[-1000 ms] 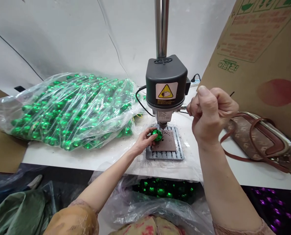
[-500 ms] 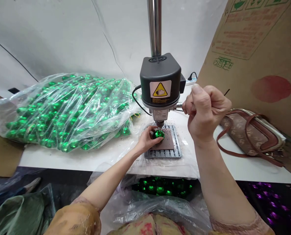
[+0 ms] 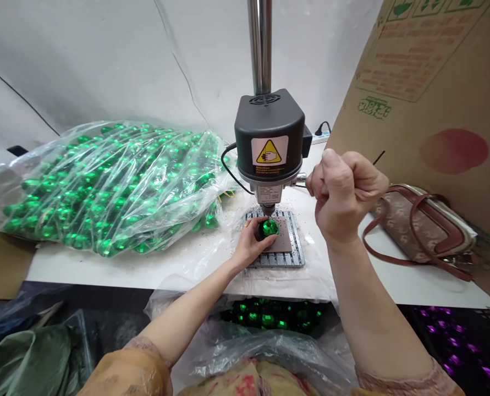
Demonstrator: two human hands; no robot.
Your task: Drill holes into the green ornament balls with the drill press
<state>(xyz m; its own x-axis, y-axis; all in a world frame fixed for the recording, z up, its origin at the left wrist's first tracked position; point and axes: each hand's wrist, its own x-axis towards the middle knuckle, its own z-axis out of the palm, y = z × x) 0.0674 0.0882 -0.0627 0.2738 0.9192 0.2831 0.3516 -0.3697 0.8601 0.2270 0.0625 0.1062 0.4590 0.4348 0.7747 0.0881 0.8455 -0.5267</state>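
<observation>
A shiny green faceted ball rests on a brown board over the grey slotted base plate of a small drill press. My left hand grips the ball from the left between thumb and fingers. Right above the ball are the chuck and its thin bit; whether the tip is inside the ball I cannot tell. My right hand is closed in a fist around the drill press lever, beside the motor head. Most of the lever is hidden by my fingers.
At the left lies a big clear bag full of green balls. An open plastic bag of green balls is below the table's front edge. A brown handbag and a large cardboard box stand at the right. Purple balls lie lower right.
The ball in my left hand sits slightly further right and appears turned. My right fist on the lever is slightly lower. The whole view has shifted a little.
</observation>
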